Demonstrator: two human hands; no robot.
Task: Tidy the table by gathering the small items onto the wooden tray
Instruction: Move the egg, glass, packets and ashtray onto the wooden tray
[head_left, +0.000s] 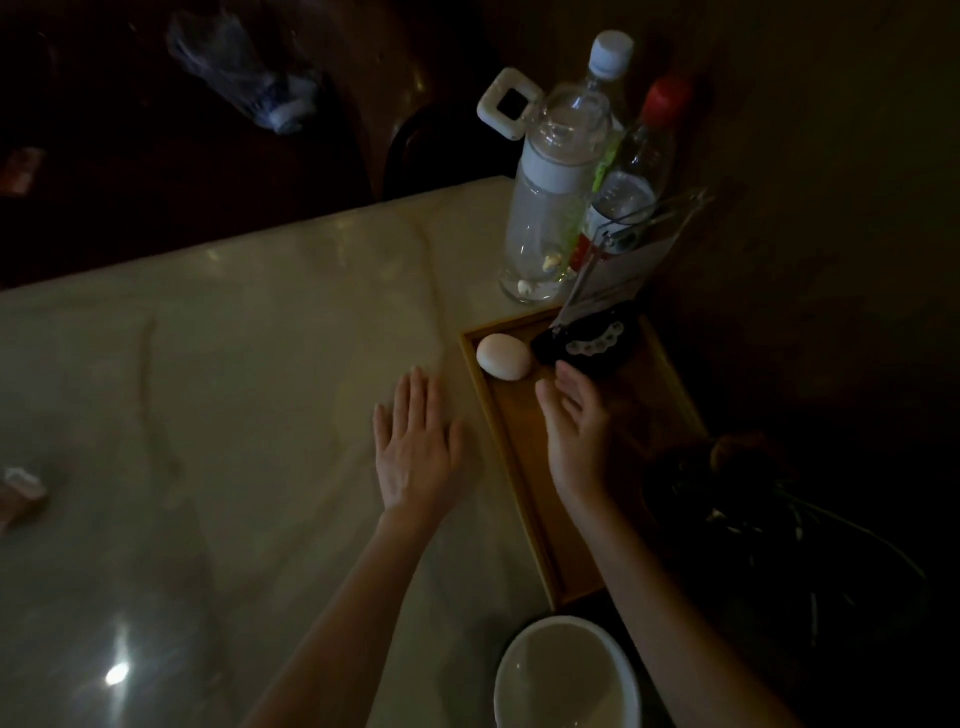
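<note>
The wooden tray (498, 415) sits at the right edge of the table (234, 364), and it already holds a white egg (504, 356) and a dark pouch (587, 345) at its far end, so part of the job looks done. The left hand (415, 447) lies flat on the table just left of the tray, and the right hand (576, 431) hangs over the tray with its fingers loose and holding nothing. One small thing (21, 493) still lies at the far left edge (too dim to tell what it is), so it probably has to go on the tray too.

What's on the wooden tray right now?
On the wooden tray: a white egg and a dark pouch. The right hand hovers above, hiding part of the tray floor.
</note>
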